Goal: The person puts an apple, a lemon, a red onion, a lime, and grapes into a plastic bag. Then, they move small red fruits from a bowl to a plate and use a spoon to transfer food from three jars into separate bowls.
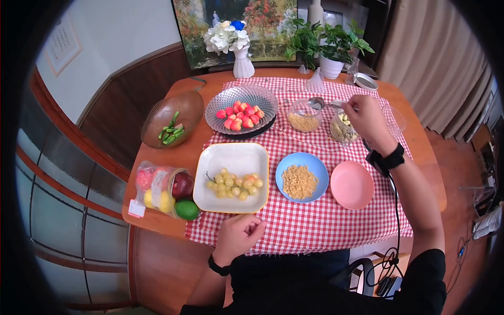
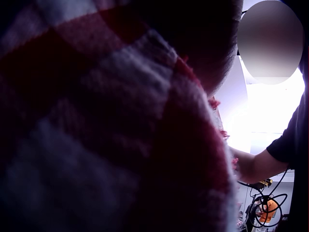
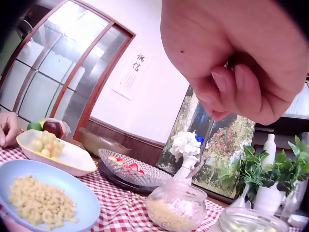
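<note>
My right hand [image 1: 366,119] holds a metal spoon [image 1: 317,103] by its handle, fingers curled round it. The spoon's bowl is over a round glass jar [image 1: 304,116] partly filled with small yellowish pasta; in the right wrist view the spoon [image 3: 197,168] hangs just above the jar's mouth. Below my right hand stands another glass jar [image 1: 344,131] with pale green pieces. My left hand [image 1: 239,237] rests at the table's front edge, fingers loosely curled and holding nothing, near the white square dish [image 1: 202,184] of grapes [image 1: 234,184]. The left wrist view shows mostly dark checked cloth.
A blue plate [image 1: 324,181] of macaroni [image 1: 300,182] and a pink bowl [image 1: 352,185] sit in front. Farther back are a glass bowl [image 1: 215,102] of red fruit and a brown bowl [image 1: 152,123] with green pieces. Bagged fruit [image 1: 157,184] lies left; plants [image 1: 336,44] stand behind.
</note>
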Demonstrator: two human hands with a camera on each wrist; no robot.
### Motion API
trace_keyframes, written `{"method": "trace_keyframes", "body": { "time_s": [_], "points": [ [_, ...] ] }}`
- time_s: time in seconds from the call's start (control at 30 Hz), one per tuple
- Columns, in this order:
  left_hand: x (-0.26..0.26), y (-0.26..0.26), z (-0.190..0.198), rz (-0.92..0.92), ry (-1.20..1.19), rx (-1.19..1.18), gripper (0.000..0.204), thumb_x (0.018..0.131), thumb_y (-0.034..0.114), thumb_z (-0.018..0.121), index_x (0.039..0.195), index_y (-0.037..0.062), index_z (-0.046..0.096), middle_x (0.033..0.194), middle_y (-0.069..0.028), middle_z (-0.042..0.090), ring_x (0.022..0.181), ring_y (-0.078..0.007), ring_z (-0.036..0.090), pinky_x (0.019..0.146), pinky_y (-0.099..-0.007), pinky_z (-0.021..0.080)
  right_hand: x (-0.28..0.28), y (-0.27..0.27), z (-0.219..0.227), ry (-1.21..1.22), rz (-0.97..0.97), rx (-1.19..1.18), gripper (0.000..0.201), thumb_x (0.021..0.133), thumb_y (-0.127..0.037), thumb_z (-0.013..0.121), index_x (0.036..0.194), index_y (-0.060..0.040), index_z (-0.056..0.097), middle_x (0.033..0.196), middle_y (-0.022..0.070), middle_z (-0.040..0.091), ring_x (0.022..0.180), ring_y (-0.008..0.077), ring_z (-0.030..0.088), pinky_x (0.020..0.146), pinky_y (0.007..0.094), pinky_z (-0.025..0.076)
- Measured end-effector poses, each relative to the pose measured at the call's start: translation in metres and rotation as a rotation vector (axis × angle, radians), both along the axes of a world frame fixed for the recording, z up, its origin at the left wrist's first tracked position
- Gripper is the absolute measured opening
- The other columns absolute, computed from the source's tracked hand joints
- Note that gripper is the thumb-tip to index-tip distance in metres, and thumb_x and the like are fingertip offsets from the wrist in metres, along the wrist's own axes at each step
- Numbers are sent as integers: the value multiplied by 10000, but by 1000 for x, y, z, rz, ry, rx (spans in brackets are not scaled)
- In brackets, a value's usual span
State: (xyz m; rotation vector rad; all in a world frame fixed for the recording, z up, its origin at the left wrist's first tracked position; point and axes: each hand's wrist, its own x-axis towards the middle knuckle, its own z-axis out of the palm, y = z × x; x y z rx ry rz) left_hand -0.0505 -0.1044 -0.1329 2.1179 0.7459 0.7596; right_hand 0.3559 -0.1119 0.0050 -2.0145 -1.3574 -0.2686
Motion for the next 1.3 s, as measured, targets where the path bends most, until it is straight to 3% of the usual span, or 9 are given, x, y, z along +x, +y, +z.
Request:
{"method": "trace_keyframes", "body": {
  "time_s": [0.1, 0.43, 0.5, 0.87, 0.93, 1.0, 1.07, 1.17, 1.3],
  "points": [
    [0, 0, -1, 3, -22, -1, 160, 889, 130, 798, 820, 43, 682, 663, -47, 642, 511, -127, 591, 490, -283, 445, -1, 31, 0, -70, 54, -173, 191, 832, -132, 684, 819, 47, 748, 815, 283, 703, 780, 415, 716, 744, 485, 579],
    [-1, 2, -6, 0, -97, 20, 175, 876, 87, 817, 800, 37, 667, 619, -18, 583, 493, -72, 501, 473, -254, 377, 14, 80, -26, -146, 50, -334, 172, 792, -98, 687, 824, 56, 755, 832, 314, 703, 852, 452, 723, 822, 503, 589],
    [-3, 3, -4, -14, -23, 25, 150, 880, 139, 806, 840, 53, 690, 670, -49, 647, 525, -141, 603, 500, -292, 464, 12, 83, -21, -177, 77, -325, 172, 794, -97, 685, 834, 54, 758, 848, 312, 709, 858, 457, 723, 825, 498, 592],
    [-3, 3, -5, -7, -30, -1, 150, 879, 131, 807, 839, 46, 690, 682, -57, 651, 527, -141, 608, 502, -294, 471, 5, 95, 5, -247, 67, -498, 210, 806, -103, 672, 818, 96, 735, 883, 307, 729, 842, 436, 746, 758, 495, 605],
    [-3, 3, -6, -2, -45, -3, 151, 880, 133, 808, 840, 47, 690, 682, -56, 651, 529, -142, 610, 504, -295, 473, 2, 92, 7, 79, 37, -515, 236, 799, -116, 677, 802, 116, 722, 798, 298, 720, 732, 397, 752, 669, 453, 613],
    [-1, 3, -6, -8, -104, 24, 159, 877, 84, 814, 811, 34, 678, 627, -26, 600, 494, -83, 527, 475, -260, 397, 6, 91, -3, 168, 29, -520, 235, 810, -119, 683, 777, 113, 712, 733, 259, 702, 644, 351, 726, 593, 427, 584],
    [-3, 3, -2, -10, -68, 11, 158, 880, 113, 811, 826, 43, 681, 655, -38, 627, 521, -113, 578, 494, -277, 441, 7, 85, -14, 258, 14, -525, 241, 822, -121, 690, 752, 109, 701, 667, 219, 684, 555, 305, 701, 517, 400, 556],
    [-4, 4, -2, -19, -32, -3, 160, 884, 143, 808, 840, 51, 684, 687, -51, 657, 548, -142, 630, 514, -294, 486, 5, 69, -28, 664, 2, -276, 291, 896, -127, 666, 664, 47, 641, 576, 90, 588, 447, 162, 527, 430, 324, 396],
    [-3, 3, 0, -24, -28, -16, 157, 887, 142, 805, 839, 50, 687, 691, -54, 661, 545, -140, 632, 514, -289, 488, 5, 57, -37, 684, -27, -229, 304, 906, -128, 659, 659, 47, 632, 572, 87, 586, 446, 161, 523, 428, 326, 390]
  ]
}}
